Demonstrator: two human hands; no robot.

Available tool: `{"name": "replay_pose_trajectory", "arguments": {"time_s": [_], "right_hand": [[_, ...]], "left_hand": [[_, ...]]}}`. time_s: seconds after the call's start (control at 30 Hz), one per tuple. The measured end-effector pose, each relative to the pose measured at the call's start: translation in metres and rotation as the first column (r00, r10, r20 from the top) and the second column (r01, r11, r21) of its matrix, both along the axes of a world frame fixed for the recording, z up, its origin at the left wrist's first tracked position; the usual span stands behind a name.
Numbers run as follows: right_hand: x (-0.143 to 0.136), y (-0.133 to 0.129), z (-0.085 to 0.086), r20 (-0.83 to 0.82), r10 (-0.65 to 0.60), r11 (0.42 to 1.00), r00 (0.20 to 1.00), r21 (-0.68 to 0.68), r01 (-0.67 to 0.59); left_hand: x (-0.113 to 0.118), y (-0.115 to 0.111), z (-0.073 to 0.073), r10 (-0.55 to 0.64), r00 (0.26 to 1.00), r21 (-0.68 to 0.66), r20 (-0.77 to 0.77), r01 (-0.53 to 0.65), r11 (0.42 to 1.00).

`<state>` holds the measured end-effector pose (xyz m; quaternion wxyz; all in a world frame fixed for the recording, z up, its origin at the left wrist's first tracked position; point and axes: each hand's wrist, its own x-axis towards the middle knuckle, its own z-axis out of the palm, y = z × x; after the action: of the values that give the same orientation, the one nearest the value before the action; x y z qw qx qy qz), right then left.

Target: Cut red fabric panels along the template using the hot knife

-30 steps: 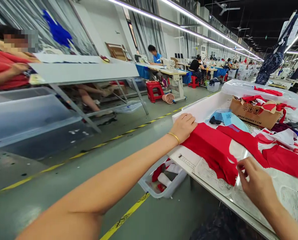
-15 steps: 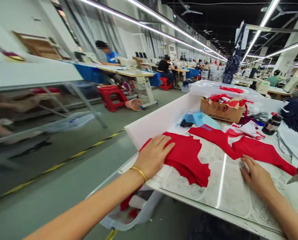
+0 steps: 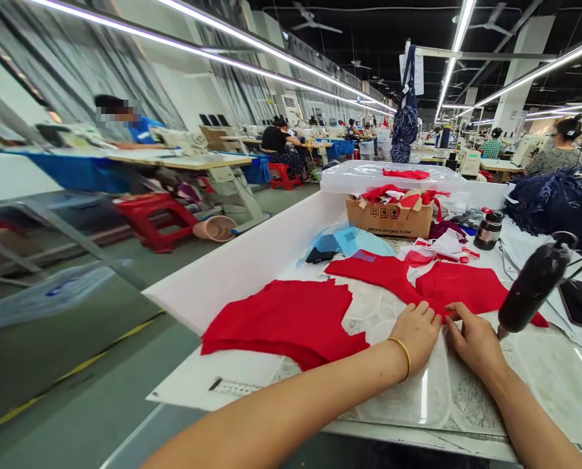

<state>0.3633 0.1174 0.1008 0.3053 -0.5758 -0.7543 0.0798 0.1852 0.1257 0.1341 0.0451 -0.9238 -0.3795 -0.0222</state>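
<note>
Both hands sit close together at lower right of centre, on the near edge of a red fabric piece (image 3: pixel 447 286) that lies flat on the table (image 3: pixel 466 397). The left hand (image 3: pixel 418 332), the one with a gold bangle (image 3: pixel 402 352), has its fingers bent down onto the cloth edge, while the right hand (image 3: pixel 474 339) looks to be pinching that same edge between thumb and forefinger, though I can't tell how much cloth is really caught.

Stuff that could bite, as I see it:
- The dark bottle-shaped object (image 3: pixel 532 290) leans just beside the right hand. A quick lift of the cloth or a stray elbow could knock it over.
- The stack of red cut pieces (image 3: pixel 285 319) at lower centre lies close to the table's left edge, so a sweeping left forearm could shove it off toward the floor.
- Thin stretchy fabric pinched at only one spot may drag the small scraps (image 3: pixel 442 247) behind it along too.
</note>
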Motion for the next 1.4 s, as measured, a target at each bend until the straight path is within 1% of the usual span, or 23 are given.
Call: {"name": "replay_pose_trajectory", "arguments": {"time_s": [0.03,0.1,0.2,0.23,0.27,0.37,0.47,0.53,0.6,0.67,0.73,0.8,0.9,0.97,1.03,1.07,1.13,1.2,1.27,1.3,1.33,1.37,1.4], "right_hand": [[-0.002,-0.002,0.002,-0.022,0.017,1.000,1.000,0.023,-0.016],[-0.008,-0.006,0.005,-0.063,0.056,0.996,0.996,0.074,-0.051],[-0.015,-0.012,0.009,-0.111,0.138,0.981,0.984,0.151,-0.121],[-0.018,-0.015,0.010,-0.121,0.174,0.973,0.977,0.172,-0.152],[-0.020,-0.018,0.012,-0.130,0.212,0.964,0.969,0.193,-0.185],[-0.025,-0.030,0.019,-0.116,0.348,0.914,0.930,0.263,-0.309],[-0.021,-0.048,0.028,-0.051,0.452,0.851,0.891,0.324,-0.413],[-0.008,-0.062,0.032,-0.019,0.451,0.845,0.892,0.333,-0.419],[0.013,-0.074,0.033,-0.005,0.385,0.868,0.923,0.342,-0.360],[0.040,-0.084,0.030,-0.010,0.271,0.902,0.963,0.353,-0.250],[0.067,-0.092,0.023,-0.023,0.129,0.942,0.991,0.317,-0.115],[0.092,-0.100,0.014,-0.008,-0.005,0.966,1.000,0.258,0.007],[0.121,-0.116,0.001,0.059,-0.160,0.970,0.985,0.193,0.146],[0.134,-0.126,-0.006,0.088,-0.219,0.969,0.972,0.138,0.206],[0.141,-0.133,-0.009,0.105,-0.256,0.964,0.961,0.107,0.245],[0.140,-0.133,-0.009,0.108,-0.261,0.962,0.959,0.116,0.248],[0.129,-0.128,-0.005,0.099,-0.216,0.965,0.971,0.171,0.197],[0.105,-0.114,0.002,0.081,-0.103,0.968,0.991,0.236,0.081],[0.071,-0.092,0.013,0.085,0.015,0.960,0.996,0.277,-0.038],[0.053,-0.078,0.019,0.120,0.097,0.957,0.988,0.261,-0.126],[0.035,-0.063,0.025,0.150,0.149,0.964,0.977,0.199,-0.177],[0.018,-0.047,0.030,0.188,0.179,0.973,0.966,0.112,-0.202],[0.003,-0.032,0.035,0.228,0.186,0.981,0.956,0.005,-0.192]], "left_hand": [[0.005,0.000,-0.001,-0.004,1.000,-0.001,-0.005,0.004,1.000],[0.008,-0.010,-0.003,-0.029,0.999,0.004,-0.014,0.029,1.000],[-0.003,-0.040,-0.012,-0.073,0.997,0.030,-0.027,0.074,0.997],[-0.011,-0.051,-0.017,-0.085,0.996,0.057,-0.026,0.086,0.995],[-0.020,-0.062,-0.021,-0.103,0.995,0.133,0.005,0.102,0.986],[-0.053,-0.085,-0.031,-0.176,0.979,0.343,0.101,0.131,0.930],[-0.085,-0.092,-0.028,-0.176,0.972,0.444,0.154,0.091,0.891],[-0.100,-0.092,-0.021,-0.144,0.979,0.485,0.145,0.056,0.873],[-0.109,-0.090,-0.016,-0.120,0.986,0.513,0.115,0.045,0.857],[-0.111,-0.090,-0.015,-0.119,0.987,0.514,0.107,0.048,0.857],[-0.107,-0.091,-0.019,-0.129,0.984,0.480,0.125,0.054,0.875],[-0.099,-0.093,-0.025,-0.131,0.979,0.438,0.157,0.050,0.897],[-0.087,-0.093,-0.031,-0.099,0.974,0.365,0.201,0.019,0.931],[-0.080,-0.092,-0.032,-0.090,0.972,0.326,0.217,0.015,0.945],[-0.075,-0.090,-0.031,-0.088,0.972,0.305,0.219,0.018,0.952],[-0.073,-0.089,-0.030,-0.088,0.972,0.302,0.219,0.018,0.953],[-0.070,-0.088,-0.029,-0.087,0.970,0.289,0.225,0.019,0.957],[-0.068,-0.089,-0.029,-0.098,0.966,0.269,0.238,0.032,0.963],[-0.067,-0.091,-0.030,-0.117,0.960,0.250,0.255,0.051,0.967],[-0.067,-0.092,-0.030,-0.124,0.956,0.246,0.266,0.057,0.968],[-0.067,-0.093,-0.030,-0.127,0.953,0.244,0.277,0.058,0.968],[-0.067,-0.094,-0.030,-0.128,0.949,0.243,0.287,0.057,0.968],[-0.068,-0.095,-0.030,-0.127,0.947,0.242,0.297,0.054,0.969]]}}
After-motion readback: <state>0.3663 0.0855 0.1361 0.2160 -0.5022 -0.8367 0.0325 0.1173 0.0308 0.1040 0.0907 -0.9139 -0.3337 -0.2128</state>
